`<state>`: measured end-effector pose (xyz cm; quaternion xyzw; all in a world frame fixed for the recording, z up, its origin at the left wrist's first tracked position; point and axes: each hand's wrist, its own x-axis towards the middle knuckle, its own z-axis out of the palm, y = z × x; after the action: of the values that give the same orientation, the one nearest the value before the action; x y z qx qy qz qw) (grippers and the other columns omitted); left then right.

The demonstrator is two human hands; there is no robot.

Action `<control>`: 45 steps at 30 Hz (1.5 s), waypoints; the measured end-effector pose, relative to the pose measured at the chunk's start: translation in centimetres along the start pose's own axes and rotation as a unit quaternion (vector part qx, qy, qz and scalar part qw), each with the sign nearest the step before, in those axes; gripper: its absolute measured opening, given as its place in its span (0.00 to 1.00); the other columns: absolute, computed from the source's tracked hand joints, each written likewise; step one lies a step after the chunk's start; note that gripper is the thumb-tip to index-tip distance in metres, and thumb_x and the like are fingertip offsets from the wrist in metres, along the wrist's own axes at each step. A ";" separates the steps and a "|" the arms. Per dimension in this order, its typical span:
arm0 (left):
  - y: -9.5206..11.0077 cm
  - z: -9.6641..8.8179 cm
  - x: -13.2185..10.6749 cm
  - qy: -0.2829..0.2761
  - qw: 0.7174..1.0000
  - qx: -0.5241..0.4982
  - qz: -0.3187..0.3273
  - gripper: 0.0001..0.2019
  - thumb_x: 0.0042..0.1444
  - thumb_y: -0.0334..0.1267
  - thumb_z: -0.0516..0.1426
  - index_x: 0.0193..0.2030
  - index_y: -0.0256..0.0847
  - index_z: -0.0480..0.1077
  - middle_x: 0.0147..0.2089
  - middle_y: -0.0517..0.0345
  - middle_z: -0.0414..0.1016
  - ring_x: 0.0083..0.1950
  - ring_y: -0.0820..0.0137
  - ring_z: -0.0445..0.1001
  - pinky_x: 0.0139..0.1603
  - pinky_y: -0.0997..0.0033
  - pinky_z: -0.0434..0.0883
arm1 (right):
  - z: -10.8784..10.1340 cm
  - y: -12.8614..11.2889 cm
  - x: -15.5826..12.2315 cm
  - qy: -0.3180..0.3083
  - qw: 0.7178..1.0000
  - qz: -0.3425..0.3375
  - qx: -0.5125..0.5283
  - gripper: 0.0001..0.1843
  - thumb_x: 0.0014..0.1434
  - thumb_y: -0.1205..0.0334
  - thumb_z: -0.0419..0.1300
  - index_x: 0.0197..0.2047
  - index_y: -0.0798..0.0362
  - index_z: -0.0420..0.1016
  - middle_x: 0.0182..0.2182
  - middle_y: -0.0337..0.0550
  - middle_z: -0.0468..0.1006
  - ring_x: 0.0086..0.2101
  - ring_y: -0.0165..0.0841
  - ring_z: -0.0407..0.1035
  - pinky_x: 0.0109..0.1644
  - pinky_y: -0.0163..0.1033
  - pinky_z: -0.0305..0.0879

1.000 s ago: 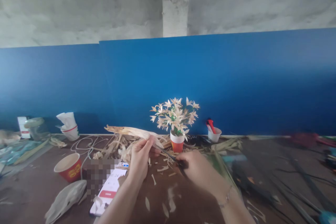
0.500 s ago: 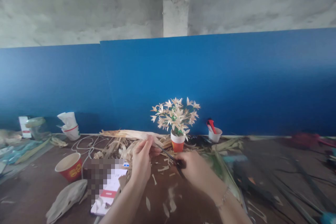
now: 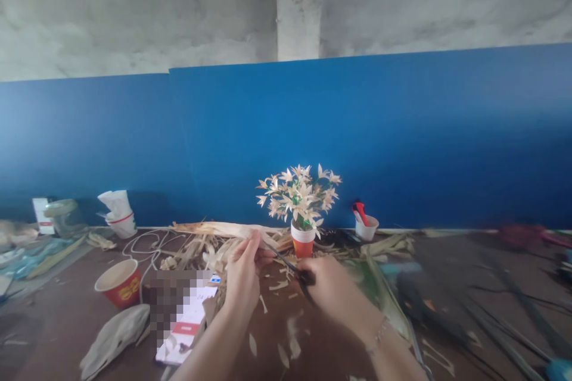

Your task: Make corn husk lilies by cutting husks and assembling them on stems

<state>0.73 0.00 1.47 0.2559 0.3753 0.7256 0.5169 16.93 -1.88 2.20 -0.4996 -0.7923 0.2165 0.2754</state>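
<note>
My left hand (image 3: 243,268) pinches the end of a long, pale dried husk (image 3: 218,228) that stretches away to the left. In my right hand (image 3: 328,286) is a pair of dark scissors (image 3: 286,262), the fingers wrapped round the handles. The blades point up and left, reaching the husk at my left fingertips. Whether the blades are apart I cannot tell. Just beyond my hands stands a red and white paper cup (image 3: 302,244) holding a bunch of cream, star-shaped flowers (image 3: 301,196) on green stems.
Husk scraps (image 3: 192,253) pile up behind my left hand. A red paper cup (image 3: 120,286), a phone (image 3: 185,327) and a dry husk piece (image 3: 114,342) lie left. A white cup (image 3: 366,229) with a red-handled tool stands behind, and green leaves (image 3: 379,286) lie right. A blue partition (image 3: 223,131) rises behind.
Both hands keep nearly the same pose, the scissors still at the husk. The whole view has shifted only very slightly.
</note>
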 end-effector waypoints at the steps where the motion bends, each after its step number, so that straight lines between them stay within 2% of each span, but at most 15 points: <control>1: 0.1 0.0 0.0 0.001 1.000 -0.004 -0.003 0.15 0.37 0.43 0.68 0.24 0.35 0.70 0.17 0.62 0.71 0.19 0.76 0.71 0.19 0.82 0.67 | 0.1 0.0 0.0 0.002 1.000 -0.004 0.001 0.07 0.49 0.67 0.56 0.23 0.54 0.75 0.19 0.39 0.75 0.23 0.28 0.65 0.26 0.31 0.51; 7: 0.2 0.2 -0.2 0.008 1.000 -0.026 -0.013 0.16 0.36 0.43 0.69 0.25 0.35 0.69 0.17 0.62 0.72 0.18 0.76 0.71 0.20 0.82 0.67 | 0.5 -0.2 0.1 0.001 1.000 -0.005 -0.006 0.08 0.49 0.66 0.54 0.22 0.54 0.72 0.19 0.39 0.74 0.23 0.28 0.63 0.26 0.32 0.50; 18: 0.3 0.2 -0.2 0.016 0.999 -0.029 -0.015 0.17 0.34 0.43 0.69 0.23 0.35 0.68 0.17 0.63 0.71 0.19 0.76 0.71 0.21 0.81 0.67 | 0.6 -0.6 0.2 -0.009 1.000 0.003 0.004 0.09 0.51 0.66 0.55 0.25 0.54 0.76 0.24 0.42 0.78 0.28 0.32 0.69 0.28 0.32 0.55; 25: -0.3 -0.2 0.2 0.003 1.000 -0.024 -0.019 0.17 0.35 0.43 0.69 0.24 0.36 0.69 0.18 0.64 0.71 0.19 0.76 0.71 0.21 0.81 0.67 | 0.4 -1.0 0.1 -0.011 1.000 0.015 0.009 0.10 0.51 0.66 0.55 0.23 0.54 0.75 0.23 0.43 0.77 0.28 0.33 0.69 0.29 0.32 0.57; 29: 0.0 -1.0 1.4 -0.014 0.998 0.066 0.010 0.15 0.38 0.45 0.67 0.24 0.36 0.71 0.17 0.63 0.71 0.18 0.76 0.69 0.20 0.80 0.65 | -0.8 -0.8 -0.1 -0.070 0.993 0.039 0.091 0.07 0.50 0.61 0.60 0.25 0.55 0.75 0.25 0.42 0.78 0.28 0.32 0.69 0.28 0.31 0.59; 32: 0.9 -1.6 2.3 -0.046 0.985 0.160 0.038 0.16 0.41 0.47 0.65 0.20 0.35 0.71 0.14 0.63 0.68 0.15 0.78 0.65 0.16 0.81 0.60 | -1.7 -0.1 -0.2 -0.138 0.973 0.071 0.174 0.12 0.49 0.55 0.63 0.29 0.56 0.76 0.21 0.39 0.74 0.22 0.28 0.66 0.23 0.30 0.58; 35: 1.8 -1.7 2.6 -0.079 0.973 0.213 0.048 0.16 0.40 0.48 0.65 0.17 0.36 0.71 0.11 0.64 0.65 0.12 0.80 0.59 0.13 0.81 0.55 | -2.2 0.4 -0.1 -0.163 0.956 0.113 0.215 0.16 0.48 0.50 0.63 0.30 0.57 0.75 0.16 0.34 0.67 0.16 0.24 0.59 0.18 0.28 0.53; 39: 2.1 -1.6 2.4 -0.099 0.963 0.247 0.036 0.16 0.40 0.48 0.65 0.18 0.36 0.72 0.11 0.64 0.64 0.11 0.80 0.59 0.12 0.81 0.51 | -2.2 0.6 0.1 -0.188 0.946 0.127 0.233 0.17 0.46 0.48 0.64 0.29 0.56 0.75 0.15 0.33 0.65 0.15 0.22 0.58 0.15 0.27 0.53; 45: 2.0 -1.4 2.1 -0.119 0.963 0.241 0.023 0.18 0.38 0.49 0.65 0.14 0.37 0.68 0.09 0.66 0.61 0.10 0.80 0.58 0.11 0.81 0.49 | -2.2 0.7 0.1 -0.220 0.936 0.138 0.238 0.13 0.46 0.53 0.64 0.30 0.55 0.77 0.14 0.33 0.65 0.13 0.21 0.57 0.14 0.25 0.53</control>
<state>-2.16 1.22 2.18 0.4658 0.4689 0.5898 0.4641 18.81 -1.37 3.40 -0.4636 -0.6819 0.5390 0.1723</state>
